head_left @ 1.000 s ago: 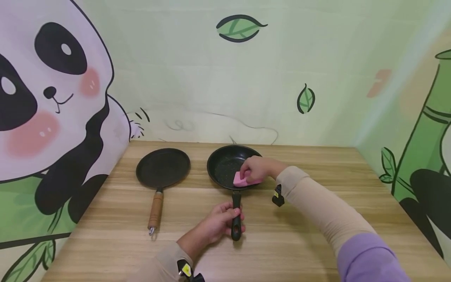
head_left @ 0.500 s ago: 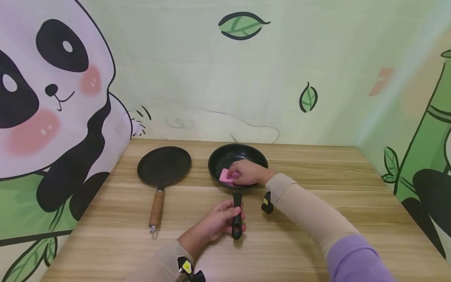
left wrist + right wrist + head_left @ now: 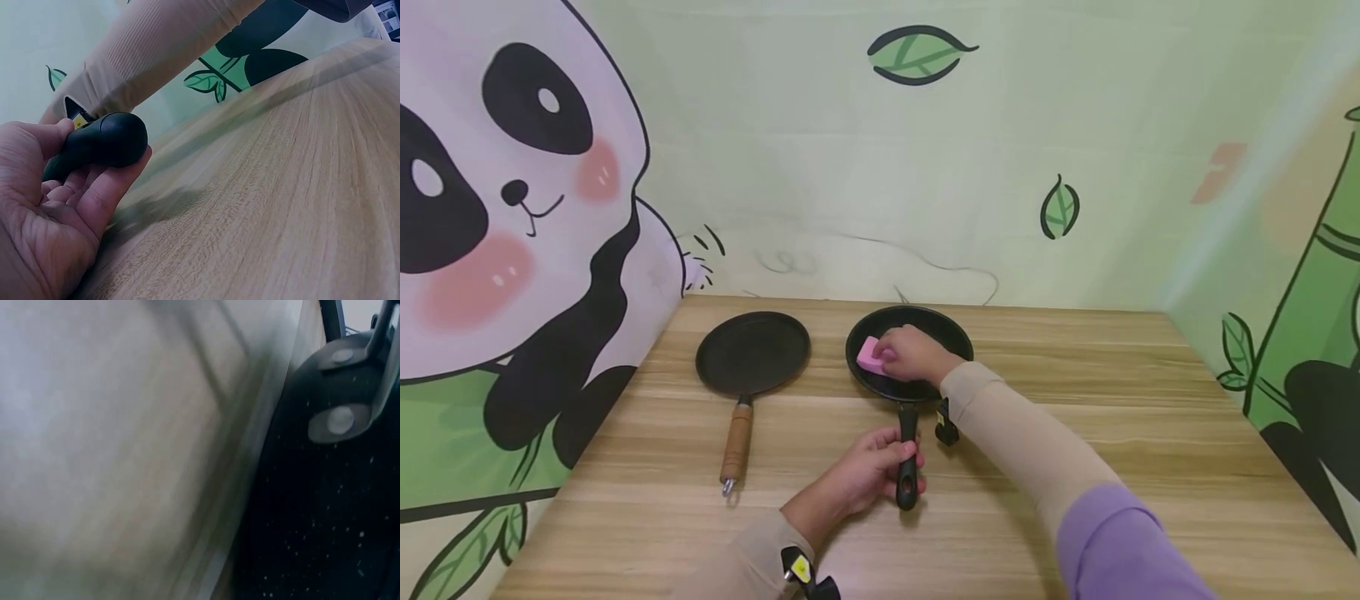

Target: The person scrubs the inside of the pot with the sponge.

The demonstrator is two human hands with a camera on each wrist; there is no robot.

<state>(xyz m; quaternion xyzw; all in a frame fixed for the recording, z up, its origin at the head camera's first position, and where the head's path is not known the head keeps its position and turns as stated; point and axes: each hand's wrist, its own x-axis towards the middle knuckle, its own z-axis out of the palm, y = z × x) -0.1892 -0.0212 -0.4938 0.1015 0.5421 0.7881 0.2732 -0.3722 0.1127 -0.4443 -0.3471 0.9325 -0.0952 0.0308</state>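
The right hand (image 3: 913,354) holds a pink sponge (image 3: 869,357) inside the black frying pan (image 3: 940,332). Its fingers are curled over the sponge, so the grip is closed on it, and the sponge lies at the left side of the pan, against the inner wall. The pan stands on the wooden surface (image 3: 1112,400) near the far edge, a little left of the middle.

The left hand (image 3: 865,477) grips the black handle (image 3: 907,458) of this pan, which points toward the near edge of the surface. In the left wrist view the fingers (image 3: 109,187) and the thumb wrap around the rounded end of the handle (image 3: 103,142), so this grip is closed on it too. Both arms wear beige sleeves, and the right arm has a purple sleeve above.

The right wrist view is blurred; it seems to show the speckled inside of the pan (image 3: 325,519) with two rivets, but I cannot tell more from it.

A second pan, flat and black with a wooden handle (image 3: 736,440), lies just left of the frying pan, apart from it, near the far left corner. Its round plate (image 3: 752,352) is flat on the surface and its handle also points to the near edge.
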